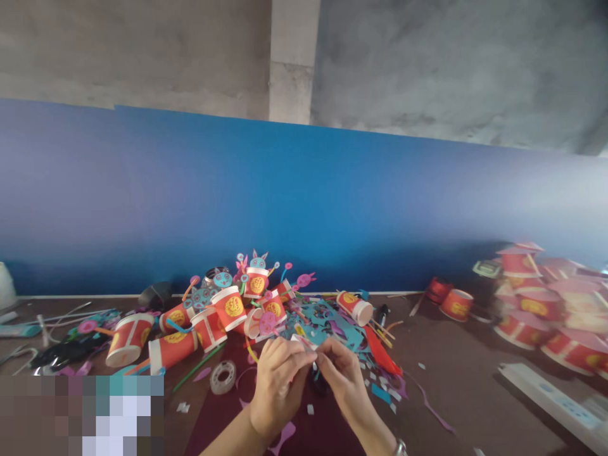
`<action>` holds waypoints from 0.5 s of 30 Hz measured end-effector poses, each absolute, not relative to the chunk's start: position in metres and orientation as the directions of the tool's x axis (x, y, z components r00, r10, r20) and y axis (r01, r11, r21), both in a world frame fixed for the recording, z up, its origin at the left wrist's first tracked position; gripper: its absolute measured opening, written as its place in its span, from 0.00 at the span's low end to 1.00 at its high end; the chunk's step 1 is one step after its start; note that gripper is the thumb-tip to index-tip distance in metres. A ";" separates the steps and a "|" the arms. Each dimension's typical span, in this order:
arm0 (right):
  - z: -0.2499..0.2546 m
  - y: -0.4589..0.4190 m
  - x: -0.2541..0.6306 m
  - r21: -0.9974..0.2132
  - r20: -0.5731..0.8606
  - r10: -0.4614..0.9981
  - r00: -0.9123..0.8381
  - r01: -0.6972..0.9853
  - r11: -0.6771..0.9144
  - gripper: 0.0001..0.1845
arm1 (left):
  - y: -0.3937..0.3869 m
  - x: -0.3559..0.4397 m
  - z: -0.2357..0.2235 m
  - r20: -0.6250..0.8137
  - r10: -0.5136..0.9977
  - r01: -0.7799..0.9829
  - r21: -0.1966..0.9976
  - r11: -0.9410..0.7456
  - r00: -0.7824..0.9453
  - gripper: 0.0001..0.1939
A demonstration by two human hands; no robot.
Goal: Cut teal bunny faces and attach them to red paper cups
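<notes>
- Pinching a small white piece (303,342), the left hand (280,375) has its fingers drawn in narrow.
- The right hand (341,379) meets it, thumb and forefinger close together at the piece's near edge; whether they grip it, I cannot tell. A watch (400,448) sits on that wrist.
- The white piece is between the fingertips, above the dark red sheet (213,421) on the brown table (437,386).
- A tape roll (223,377) lies left of the left hand, near a green straw (199,366).
- Beyond the hands, red paper cups (228,308) lie and stand in a heap, some with paper faces (222,278).
- Blue paper scraps (349,326) spread behind the right hand, beside a bright red strip (381,352).
- Far right, stacked cups (534,304) stand behind a power strip (551,399).
</notes>
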State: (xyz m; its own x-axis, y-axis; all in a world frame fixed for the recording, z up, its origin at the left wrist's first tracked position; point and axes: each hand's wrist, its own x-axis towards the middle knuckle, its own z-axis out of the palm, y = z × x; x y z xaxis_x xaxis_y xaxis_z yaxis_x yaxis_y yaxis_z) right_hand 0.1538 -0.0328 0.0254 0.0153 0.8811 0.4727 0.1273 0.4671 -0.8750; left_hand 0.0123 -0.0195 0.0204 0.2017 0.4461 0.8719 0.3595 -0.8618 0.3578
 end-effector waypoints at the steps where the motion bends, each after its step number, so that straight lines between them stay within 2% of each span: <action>1: 0.024 -0.032 0.154 -0.885 0.459 0.888 0.015 0.102 0.455 0.16 | -0.021 0.014 0.023 0.860 0.479 0.307 0.414 -0.857 0.174 0.11; 4: 0.021 -0.026 0.161 -0.879 0.470 0.874 0.119 0.155 0.451 0.16 | -0.025 0.018 0.037 0.717 0.697 0.063 0.695 -0.716 0.019 0.05; 5: 0.020 -0.022 0.166 -0.866 0.489 0.852 0.185 0.216 0.450 0.15 | -0.025 0.019 0.041 0.620 0.783 -0.043 0.782 -0.622 -0.052 0.07; 7: 0.017 -0.014 0.179 -0.821 0.537 0.793 0.288 0.395 0.412 0.13 | -0.022 0.021 0.047 0.420 0.905 -0.243 0.872 -0.424 -0.071 0.10; 9: 0.010 -0.004 0.194 -0.744 0.552 0.791 0.264 0.584 0.324 0.11 | -0.018 0.021 0.047 0.230 0.973 -0.398 0.891 -0.219 -0.022 0.13; 11: 0.000 0.003 0.206 -0.597 0.551 0.805 0.221 0.778 0.196 0.09 | -0.015 0.022 0.044 0.099 0.994 -0.507 0.860 -0.063 0.044 0.16; 13: -0.011 0.009 0.212 -0.458 0.535 0.820 0.205 0.885 0.078 0.09 | -0.013 0.022 0.040 0.038 0.995 -0.570 0.821 0.021 0.091 0.18; 15: -0.017 0.011 0.212 -0.430 0.539 0.808 0.238 0.903 0.021 0.07 | -0.013 0.023 0.038 0.013 0.994 -0.590 0.805 0.056 0.112 0.20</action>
